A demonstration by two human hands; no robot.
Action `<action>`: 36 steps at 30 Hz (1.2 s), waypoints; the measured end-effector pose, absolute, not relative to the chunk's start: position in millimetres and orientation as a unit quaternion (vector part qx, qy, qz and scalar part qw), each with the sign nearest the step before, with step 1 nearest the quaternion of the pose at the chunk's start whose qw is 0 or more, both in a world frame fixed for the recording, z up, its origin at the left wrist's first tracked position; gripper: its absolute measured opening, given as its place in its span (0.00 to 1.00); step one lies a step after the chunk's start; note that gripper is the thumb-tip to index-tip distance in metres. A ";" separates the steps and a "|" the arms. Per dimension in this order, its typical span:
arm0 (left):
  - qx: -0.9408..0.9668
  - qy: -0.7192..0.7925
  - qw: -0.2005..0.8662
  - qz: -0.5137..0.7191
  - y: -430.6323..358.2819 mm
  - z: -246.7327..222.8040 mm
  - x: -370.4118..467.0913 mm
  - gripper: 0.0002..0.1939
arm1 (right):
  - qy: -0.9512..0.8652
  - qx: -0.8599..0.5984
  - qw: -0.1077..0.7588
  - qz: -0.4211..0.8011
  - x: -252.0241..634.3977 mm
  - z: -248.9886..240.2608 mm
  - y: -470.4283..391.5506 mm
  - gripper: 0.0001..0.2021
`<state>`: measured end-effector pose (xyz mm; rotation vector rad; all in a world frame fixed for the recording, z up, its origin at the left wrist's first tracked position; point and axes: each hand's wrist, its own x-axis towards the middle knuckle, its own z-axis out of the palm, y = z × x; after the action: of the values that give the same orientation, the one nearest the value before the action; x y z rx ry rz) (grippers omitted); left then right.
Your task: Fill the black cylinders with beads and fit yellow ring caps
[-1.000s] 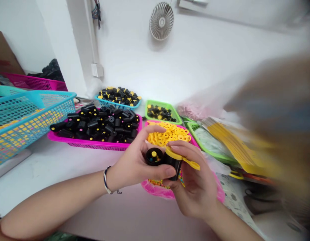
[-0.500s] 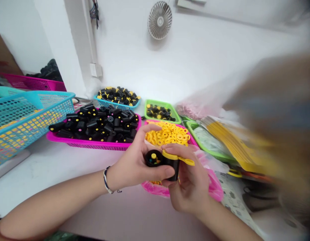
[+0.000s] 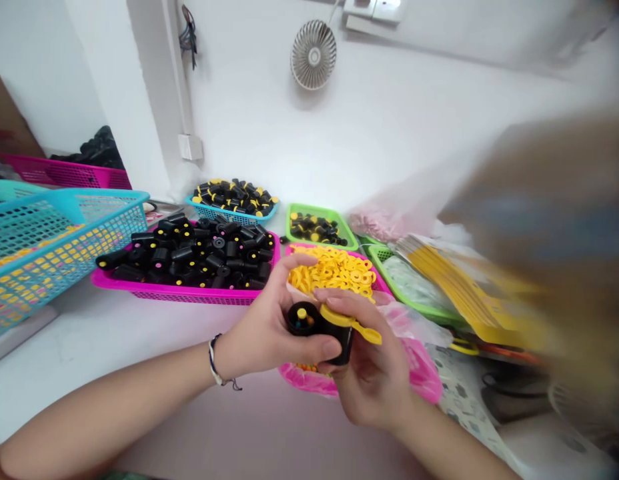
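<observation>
My left hand (image 3: 277, 327) is wrapped round a small open black cylinder (image 3: 297, 325); a yellow peg and some coloured bits show inside its mouth. Its thumb also reaches across a second black cylinder (image 3: 343, 343), side by side with the first. A yellow cap (image 3: 334, 315) with a looped tab sits on top of that second cylinder. My right hand (image 3: 377, 360) grips this capped cylinder from the right, fingers over the cap. Behind my hands, a pink basket holds loose yellow ring-tabbed pieces (image 3: 334, 270). Whether the two cylinders are joined is hidden by my fingers.
A magenta basket (image 3: 144, 288) of black cylinders stands to the left, beside a tall blue basket (image 3: 104, 230). Farther back are a blue basket (image 3: 229, 215) and a green basket (image 3: 349, 237) of black-and-yellow pieces. Yellow packets (image 3: 449, 287) lie right. A blurred person (image 3: 554, 220) is close by.
The view has tilted up slightly, so the surroundings sit a little lower. My hands keep the same hold, and the yellow tab slants down a little more.
</observation>
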<state>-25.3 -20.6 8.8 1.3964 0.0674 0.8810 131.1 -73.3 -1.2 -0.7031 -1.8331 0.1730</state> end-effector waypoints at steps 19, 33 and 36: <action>0.668 0.082 0.622 0.401 -24.6 20.2 -30.0 0.40 | -0.656 -0.296 0.546 0.430 149.8 22.1 -64.4 0.12; 0.720 0.128 0.568 0.376 -17.0 14.6 -30.5 0.38 | -0.337 -0.332 0.462 0.750 130.7 14.4 -65.3 0.11; 0.740 0.148 0.539 0.374 -11.5 16.7 -30.9 0.40 | -0.337 -0.319 0.478 0.746 133.0 15.1 -62.6 0.13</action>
<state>-30.9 -11.5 16.7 1.7596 0.3530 0.8886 133.0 -62.6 15.1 -0.7803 -0.8228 1.8217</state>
